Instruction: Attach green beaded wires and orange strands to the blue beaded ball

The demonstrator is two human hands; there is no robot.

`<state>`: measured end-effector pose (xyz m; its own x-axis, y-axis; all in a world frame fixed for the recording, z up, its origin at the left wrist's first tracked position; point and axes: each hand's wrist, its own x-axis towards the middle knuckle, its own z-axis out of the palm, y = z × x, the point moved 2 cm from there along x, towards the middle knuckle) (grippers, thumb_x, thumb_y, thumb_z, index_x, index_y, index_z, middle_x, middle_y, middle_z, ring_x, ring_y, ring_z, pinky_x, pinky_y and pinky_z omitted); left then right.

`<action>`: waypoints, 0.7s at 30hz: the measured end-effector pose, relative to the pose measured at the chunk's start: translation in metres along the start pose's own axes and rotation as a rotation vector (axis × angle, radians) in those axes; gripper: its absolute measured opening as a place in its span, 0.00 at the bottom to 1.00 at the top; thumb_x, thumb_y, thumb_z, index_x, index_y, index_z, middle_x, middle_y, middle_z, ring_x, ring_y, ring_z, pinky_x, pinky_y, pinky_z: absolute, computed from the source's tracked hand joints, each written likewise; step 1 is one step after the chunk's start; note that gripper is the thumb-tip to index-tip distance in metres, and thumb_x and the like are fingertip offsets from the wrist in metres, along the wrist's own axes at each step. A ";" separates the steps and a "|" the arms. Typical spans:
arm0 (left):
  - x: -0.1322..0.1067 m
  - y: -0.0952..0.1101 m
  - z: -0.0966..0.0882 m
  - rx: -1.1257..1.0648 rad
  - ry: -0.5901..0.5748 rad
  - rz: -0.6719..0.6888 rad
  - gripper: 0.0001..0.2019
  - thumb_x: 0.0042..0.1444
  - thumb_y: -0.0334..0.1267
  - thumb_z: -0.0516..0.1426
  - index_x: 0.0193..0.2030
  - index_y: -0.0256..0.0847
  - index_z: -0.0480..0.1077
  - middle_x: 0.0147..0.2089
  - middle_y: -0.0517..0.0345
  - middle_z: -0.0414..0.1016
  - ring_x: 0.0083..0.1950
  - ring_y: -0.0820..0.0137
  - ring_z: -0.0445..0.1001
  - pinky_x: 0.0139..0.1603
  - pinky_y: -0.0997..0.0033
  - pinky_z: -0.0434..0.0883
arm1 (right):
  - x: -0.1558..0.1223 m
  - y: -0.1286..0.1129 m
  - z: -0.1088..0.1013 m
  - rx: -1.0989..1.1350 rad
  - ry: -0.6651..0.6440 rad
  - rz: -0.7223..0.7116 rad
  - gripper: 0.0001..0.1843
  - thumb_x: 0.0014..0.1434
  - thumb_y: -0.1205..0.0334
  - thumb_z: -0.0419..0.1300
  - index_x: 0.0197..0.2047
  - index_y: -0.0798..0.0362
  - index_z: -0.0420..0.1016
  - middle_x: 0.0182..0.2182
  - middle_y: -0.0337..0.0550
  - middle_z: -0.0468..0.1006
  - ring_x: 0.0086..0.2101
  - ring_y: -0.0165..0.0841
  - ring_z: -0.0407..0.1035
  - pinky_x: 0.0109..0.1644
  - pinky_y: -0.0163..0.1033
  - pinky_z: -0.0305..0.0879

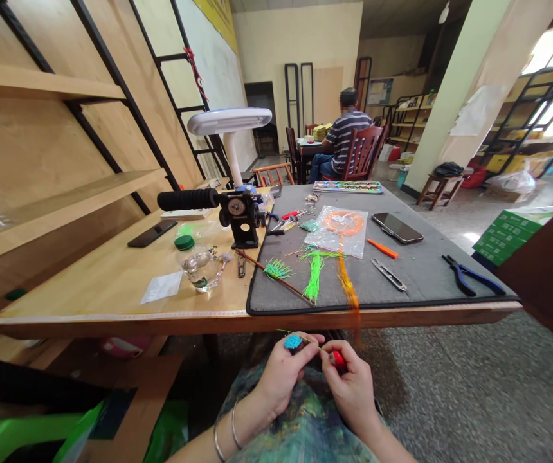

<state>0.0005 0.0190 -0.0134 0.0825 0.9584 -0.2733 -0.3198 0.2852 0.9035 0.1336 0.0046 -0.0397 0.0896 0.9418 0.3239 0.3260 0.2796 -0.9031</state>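
Above my lap, my left hand point(286, 370) is closed in a pinch, with a thin green strand point(283, 331) running past its fingertips. A bright blue, bumpy cluster point(292, 341) sits against its fingers; how it is held is hidden. My right hand point(351, 382) meets the left at the fingertips, its fingers curled around a small, shiny red object point(337, 360) whose kind I cannot make out. The strand seems to reach the right fingertips too. On the mat lie a bundle of green strands point(313, 278) and a thin stick point(292, 287) with a green-blue tuft point(278, 269).
Orange strands point(348, 283) hang over the table edge. The grey mat point(421, 276) holds thread snips point(389, 275), pliers point(472, 276), a phone point(397, 227) and a plastic bag point(358, 241). A lamp point(231, 120), clamp-like device point(242, 222) and water cup point(200, 269) stand left. A person point(346, 138) sits behind.
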 end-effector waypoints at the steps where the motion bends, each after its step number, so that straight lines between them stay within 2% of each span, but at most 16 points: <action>1: 0.000 0.000 0.000 -0.009 0.003 -0.003 0.14 0.41 0.44 0.69 0.30 0.36 0.77 0.40 0.51 0.80 0.19 0.83 0.56 0.18 0.77 0.44 | 0.000 0.000 0.000 0.004 -0.004 0.010 0.07 0.57 0.58 0.59 0.33 0.53 0.74 0.21 0.35 0.73 0.21 0.27 0.63 0.26 0.30 0.60; 5: 0.002 -0.001 -0.001 -0.081 -0.017 -0.049 0.14 0.40 0.43 0.70 0.30 0.36 0.77 0.40 0.50 0.80 0.22 0.82 0.60 0.18 0.80 0.44 | 0.000 -0.004 -0.001 0.036 -0.020 0.046 0.09 0.57 0.56 0.59 0.34 0.53 0.73 0.20 0.34 0.71 0.20 0.27 0.61 0.24 0.30 0.58; 11: 0.005 -0.006 -0.004 -0.211 -0.045 -0.135 0.13 0.40 0.39 0.71 0.31 0.35 0.77 0.40 0.48 0.81 0.26 0.79 0.68 0.18 0.82 0.46 | 0.003 -0.008 -0.002 0.118 -0.065 0.046 0.09 0.57 0.56 0.58 0.34 0.53 0.72 0.24 0.38 0.75 0.24 0.30 0.65 0.28 0.31 0.62; 15: 0.008 -0.008 -0.005 -0.271 -0.063 -0.188 0.12 0.41 0.36 0.70 0.31 0.35 0.76 0.41 0.45 0.81 0.35 0.72 0.76 0.17 0.84 0.46 | 0.004 -0.006 -0.001 0.182 -0.074 0.065 0.10 0.57 0.55 0.57 0.32 0.54 0.71 0.25 0.39 0.75 0.26 0.32 0.66 0.31 0.32 0.64; 18: 0.010 -0.011 -0.006 -0.315 -0.081 -0.238 0.11 0.43 0.35 0.70 0.31 0.35 0.75 0.43 0.44 0.81 0.40 0.69 0.78 0.15 0.86 0.45 | 0.003 -0.004 -0.001 0.234 -0.081 0.083 0.13 0.58 0.52 0.56 0.32 0.54 0.72 0.25 0.40 0.74 0.27 0.32 0.66 0.32 0.33 0.64; 21: 0.012 -0.014 -0.008 -0.359 -0.100 -0.279 0.08 0.45 0.33 0.69 0.31 0.34 0.75 0.45 0.43 0.81 0.40 0.70 0.79 0.14 0.87 0.47 | 0.004 -0.004 -0.001 0.242 -0.072 0.104 0.14 0.57 0.51 0.58 0.31 0.54 0.72 0.25 0.40 0.73 0.27 0.33 0.66 0.32 0.33 0.64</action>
<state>-0.0012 0.0268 -0.0316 0.2966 0.8473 -0.4406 -0.5777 0.5266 0.6237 0.1336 0.0067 -0.0347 0.0412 0.9762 0.2130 0.0830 0.2091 -0.9744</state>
